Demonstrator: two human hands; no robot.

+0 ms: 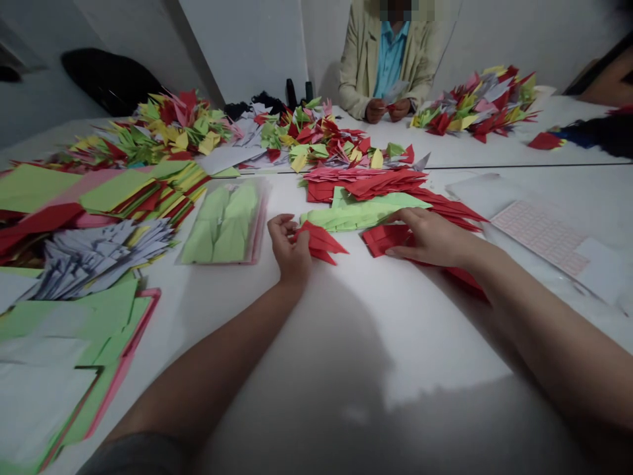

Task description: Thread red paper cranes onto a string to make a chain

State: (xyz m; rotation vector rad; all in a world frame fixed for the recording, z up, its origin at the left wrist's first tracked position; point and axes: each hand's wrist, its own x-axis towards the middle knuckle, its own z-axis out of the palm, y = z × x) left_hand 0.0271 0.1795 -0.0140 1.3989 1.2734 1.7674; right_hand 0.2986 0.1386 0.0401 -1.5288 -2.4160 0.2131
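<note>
My left hand point(291, 247) is closed on a small bundle of folded red paper pieces point(319, 241), held just above the white table point(346, 343). My right hand point(429, 237) lies flat, fingers stretched out, on a stack of red paper sheets point(383, 237). Behind both hands lies a pile of light green folded sheets point(353, 214), and behind that more red and pink paper point(376, 183).
Left of my arm are a clear packet of green paper point(225, 224), grey folded pieces point(93, 254) and stacks of coloured sheets point(99, 191). Heaps of folded pieces point(321, 135) cover the far table. A person in a beige jacket point(388, 59) sits opposite. A pink grid sheet point(539, 234) lies right.
</note>
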